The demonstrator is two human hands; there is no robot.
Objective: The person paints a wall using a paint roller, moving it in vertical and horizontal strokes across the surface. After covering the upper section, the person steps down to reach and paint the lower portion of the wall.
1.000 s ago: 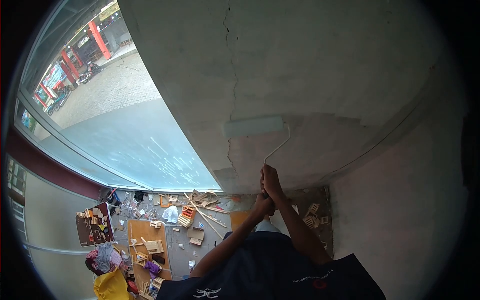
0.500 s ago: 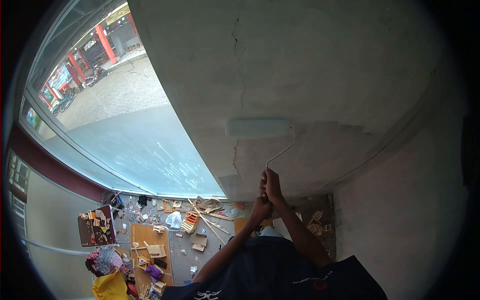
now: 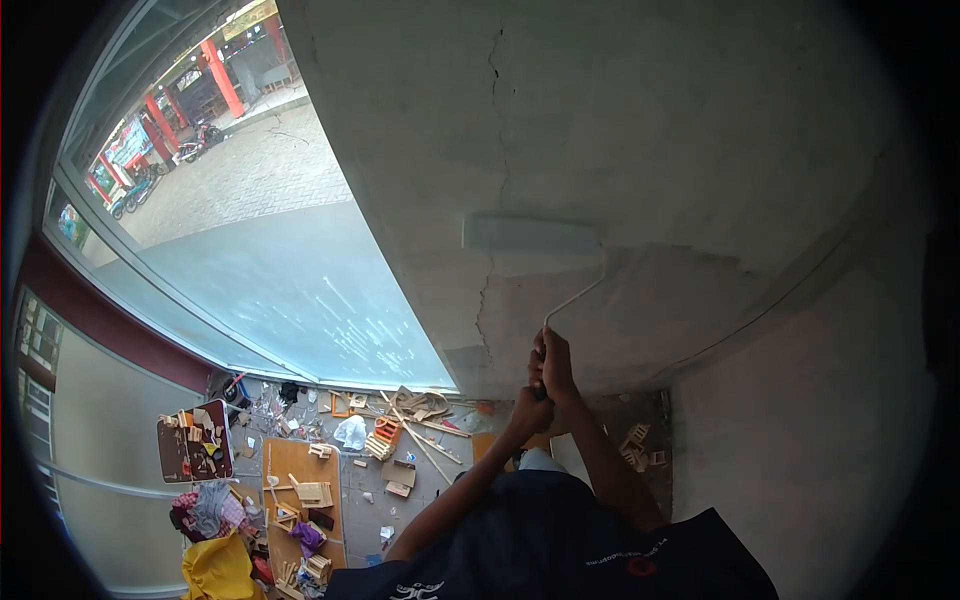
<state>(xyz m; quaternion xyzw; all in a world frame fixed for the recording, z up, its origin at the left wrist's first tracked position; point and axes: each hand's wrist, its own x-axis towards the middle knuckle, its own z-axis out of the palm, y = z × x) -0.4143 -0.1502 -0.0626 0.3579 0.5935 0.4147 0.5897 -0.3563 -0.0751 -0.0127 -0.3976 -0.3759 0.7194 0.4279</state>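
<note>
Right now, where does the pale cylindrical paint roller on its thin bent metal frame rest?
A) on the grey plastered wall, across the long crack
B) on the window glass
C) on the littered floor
A: the paint roller lies against the wall, its left end over the crack; right hand and left hand grip its handle.

Both hands close round the grip of a paint roller [image 3: 530,236], the right hand [image 3: 555,362] uppermost and the left hand [image 3: 527,408] touching just beneath its fingers. Above the fingers, the roller lies flat against the wall [image 3: 720,130], over a crack [image 3: 497,120]. Well below the fingers, wood scraps [image 3: 400,430] litter the floor [image 3: 360,485].
</note>
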